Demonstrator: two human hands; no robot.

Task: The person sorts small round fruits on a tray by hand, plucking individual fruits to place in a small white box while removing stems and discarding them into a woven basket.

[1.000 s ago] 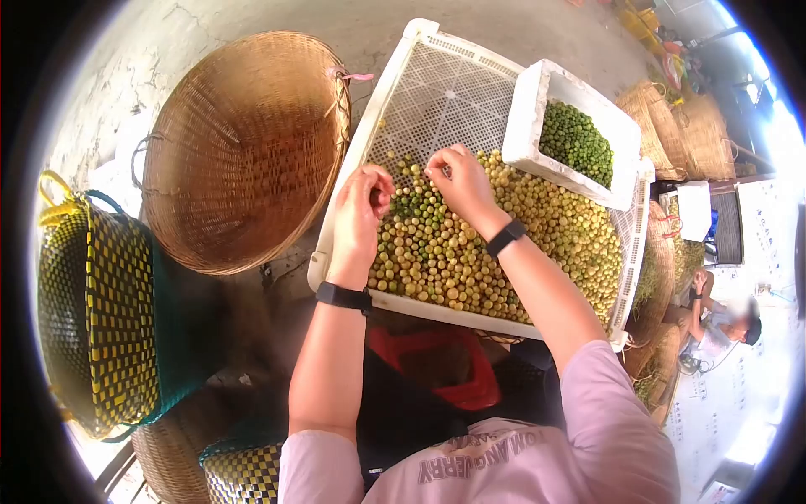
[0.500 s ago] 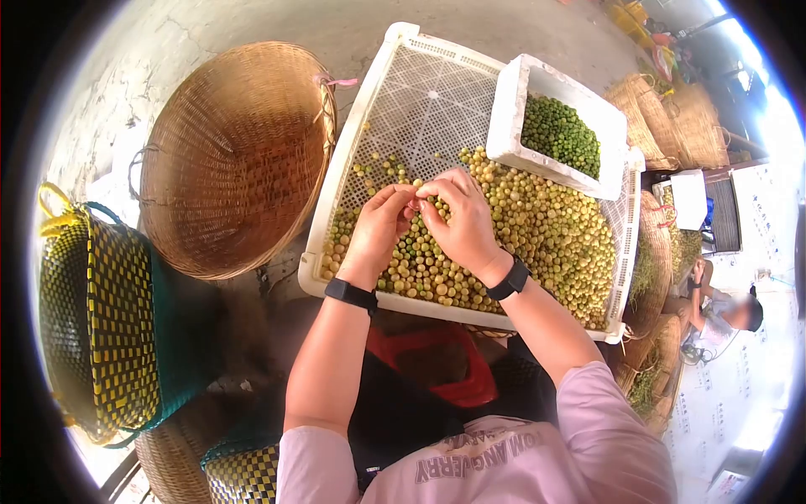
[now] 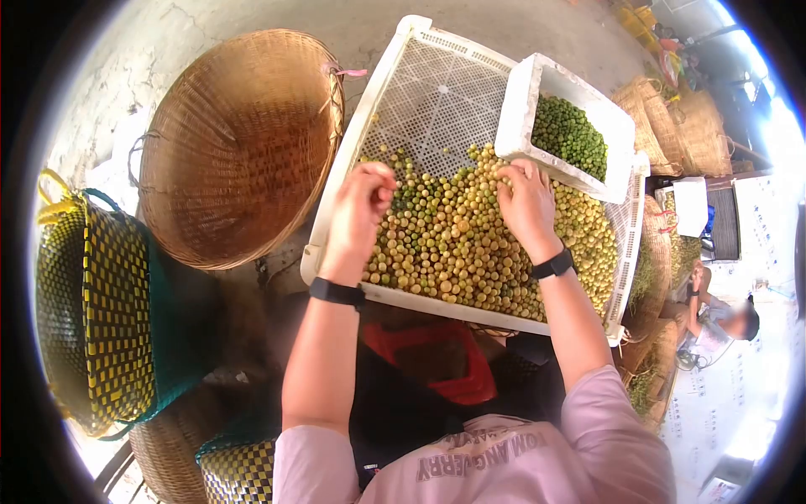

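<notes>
On the white mesh tray, a heap of small yellow-green fruits lay under both hands. The left hand was curled at the heap's left edge; whether it held any, I cannot tell. The right hand rested loosely spread on the fruits, just beside a white box.

Tray sits directly before the person. A heap of small fruits fills its near half. A box stands on the tray's far right corner, with more fruits inside. A round basket lies left of the tray, apparently tilted. A woven bag lies further left. The left hand is on the heap's left edge, the right hand just before the box.
</notes>
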